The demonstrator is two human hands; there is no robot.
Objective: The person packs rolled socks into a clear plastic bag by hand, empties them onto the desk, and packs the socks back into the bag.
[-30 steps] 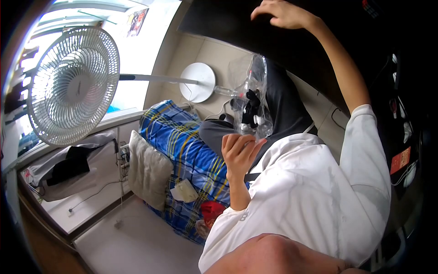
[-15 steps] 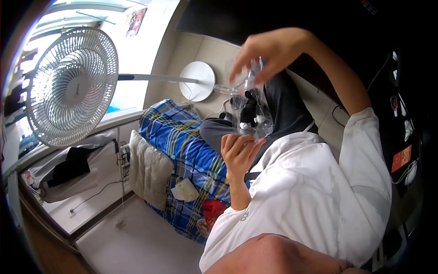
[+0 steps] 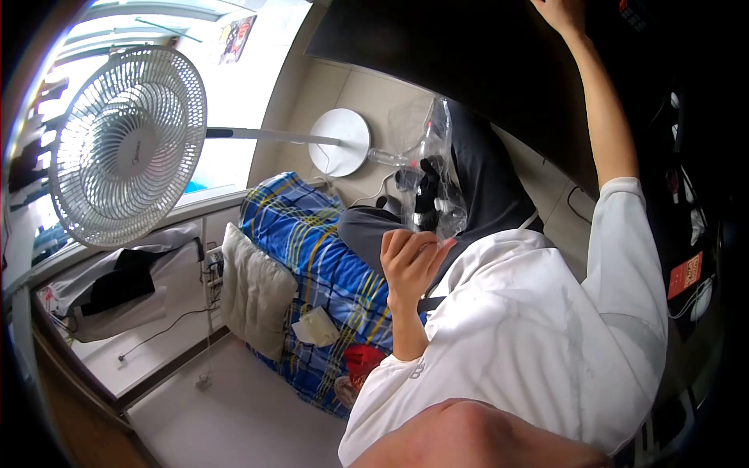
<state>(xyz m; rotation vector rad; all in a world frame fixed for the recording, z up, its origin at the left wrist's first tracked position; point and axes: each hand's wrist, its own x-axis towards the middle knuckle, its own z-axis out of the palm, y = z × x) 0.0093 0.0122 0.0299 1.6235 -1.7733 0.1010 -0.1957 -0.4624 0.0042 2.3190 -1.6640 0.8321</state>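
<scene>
1. One of our hands, the left hand (image 3: 409, 261), is at the near end of a clear plastic bag (image 3: 450, 222); its fingers bend in toward the thumb, and its grip is closed on the bag's near edge.
2. The bag lies over our dark trousers (image 3: 491, 175), just beyond our white shirt (image 3: 530, 312), and reaches away from us toward the far side. Through its film we see black items (image 3: 427, 191), though we cannot tell what they are.
3. A clear tubular piece (image 3: 384, 157) shows at the left of the bag, between it and the round white base (image 3: 335, 160) of a fan (image 3: 129, 148). We cannot tell whether it is part of the bag's contents.
4. Our right hand (image 3: 563, 9) is at the far edge of the view, well apart from the bag, over a dark tabletop (image 3: 468, 47). Its fingers are cut off, so we cannot tell the state of that grip.
5. To the right of that hand we see a remote control (image 3: 633, 14); nearer to us on the right is a red card (image 3: 685, 274).
6. On our left lies blue plaid bedding (image 3: 312, 249), with a cream cushion (image 3: 253, 288) at its left edge and a red cloth (image 3: 364, 360) at its near end.
</scene>
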